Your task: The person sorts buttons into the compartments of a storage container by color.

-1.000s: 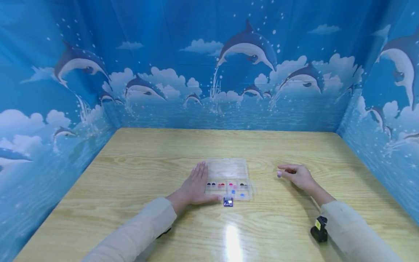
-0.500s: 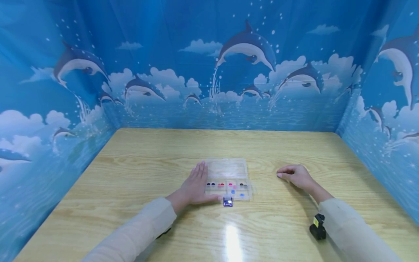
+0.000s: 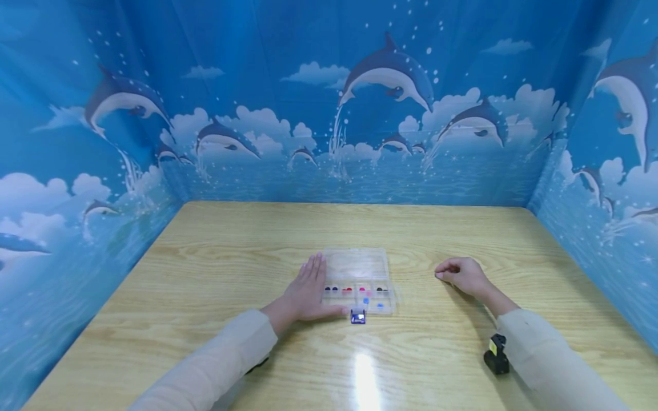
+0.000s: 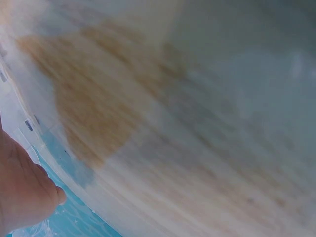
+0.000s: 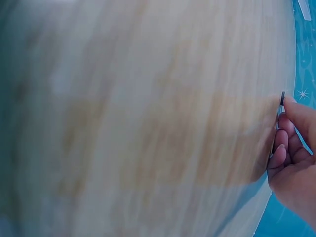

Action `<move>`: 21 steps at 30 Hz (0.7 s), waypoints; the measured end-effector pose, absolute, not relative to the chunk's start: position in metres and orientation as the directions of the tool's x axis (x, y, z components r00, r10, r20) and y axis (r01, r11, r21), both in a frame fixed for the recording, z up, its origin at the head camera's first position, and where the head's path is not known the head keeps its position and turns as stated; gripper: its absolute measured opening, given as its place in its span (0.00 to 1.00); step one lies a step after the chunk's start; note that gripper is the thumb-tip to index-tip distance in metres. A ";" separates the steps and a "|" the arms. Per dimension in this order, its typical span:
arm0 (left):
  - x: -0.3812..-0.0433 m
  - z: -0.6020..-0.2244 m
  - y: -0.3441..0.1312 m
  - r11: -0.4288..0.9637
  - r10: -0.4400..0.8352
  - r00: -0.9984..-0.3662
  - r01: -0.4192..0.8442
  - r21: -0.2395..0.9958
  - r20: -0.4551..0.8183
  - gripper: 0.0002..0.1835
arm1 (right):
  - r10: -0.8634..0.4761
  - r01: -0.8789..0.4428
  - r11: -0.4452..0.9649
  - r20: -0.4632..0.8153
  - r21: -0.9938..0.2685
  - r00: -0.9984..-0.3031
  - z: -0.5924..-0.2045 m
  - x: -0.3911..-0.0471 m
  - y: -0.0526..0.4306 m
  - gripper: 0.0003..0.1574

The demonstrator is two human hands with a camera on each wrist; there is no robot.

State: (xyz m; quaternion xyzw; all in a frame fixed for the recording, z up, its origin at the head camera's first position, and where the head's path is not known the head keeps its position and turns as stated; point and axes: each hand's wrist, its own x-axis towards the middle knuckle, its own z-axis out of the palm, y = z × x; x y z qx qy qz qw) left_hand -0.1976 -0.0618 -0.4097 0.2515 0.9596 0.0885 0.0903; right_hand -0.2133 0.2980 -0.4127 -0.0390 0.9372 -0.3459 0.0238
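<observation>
On the table lies a clear plastic compartment box with its lid folded back. Small black, red, pink and blue pieces sit in its compartments. My left hand rests flat along the box's left side, fingers straight, thumb reaching toward a small shiny purple piece at the front edge. To the right of the box, my right hand pinches a small dark piece between thumb and forefinger, low over the table. The piece is mostly hidden in the head view, and its kind is unclear.
The wood-grain table is bordered at the back and sides by a blue dolphin-print curtain. A black wrist camera hangs below the right sleeve. A light reflection shows on the table in front of the box.
The small piece at the right fingertips, plainly visible a second ago, is now mostly covered by them. The right forearm has shifted slightly left. The left hand and box have stayed put.
</observation>
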 end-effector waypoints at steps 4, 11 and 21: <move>-0.198 -0.411 -0.062 0.856 0.502 -0.857 0.471 0.213 -0.121 0.63 | -0.100 -0.084 0.774 0.011 -0.627 -0.995 -0.412 -0.214 0.297 0.08; -0.198 -0.411 -0.062 0.856 0.501 -0.857 0.469 0.217 -0.124 0.63 | -0.115 -0.112 0.786 0.034 -0.608 -0.993 -0.413 -0.213 0.296 0.06; -0.199 -0.410 -0.062 0.858 0.498 -0.856 0.463 0.222 -0.137 0.62 | -0.094 -0.090 0.788 0.026 -0.609 -0.995 -0.410 -0.212 0.295 0.07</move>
